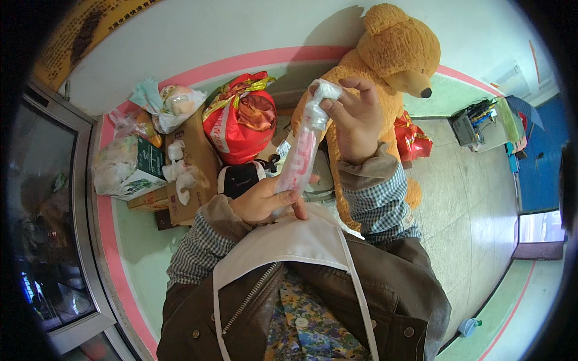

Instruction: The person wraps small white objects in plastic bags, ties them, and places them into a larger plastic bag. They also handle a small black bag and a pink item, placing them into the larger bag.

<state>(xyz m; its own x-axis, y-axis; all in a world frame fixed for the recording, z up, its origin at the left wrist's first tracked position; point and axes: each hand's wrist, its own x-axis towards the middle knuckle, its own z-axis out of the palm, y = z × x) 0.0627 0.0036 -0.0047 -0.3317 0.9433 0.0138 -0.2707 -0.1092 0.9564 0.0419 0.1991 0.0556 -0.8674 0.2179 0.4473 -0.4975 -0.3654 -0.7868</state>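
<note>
My left hand [266,198] holds the lower end of a long, narrow clear plastic bag [298,158] with pink printing on it. Between the thumb and fingers of my right hand [354,115] is the bag's bunched, twisted upper end. The bag slants up and to the right between the two hands, over a white apron [289,239] that I wear. What lies inside the bag cannot be made out. Behind my right hand a large brown teddy bear [397,45] leans against the wall.
At the left stand cardboard boxes [194,153], a green and white carton [151,167] filled with plastic bags, and a large red bag [239,122]. A metal-framed glass door [81,203] is far left. A red bag [413,140] lies beyond the bear on the tiled floor [451,194].
</note>
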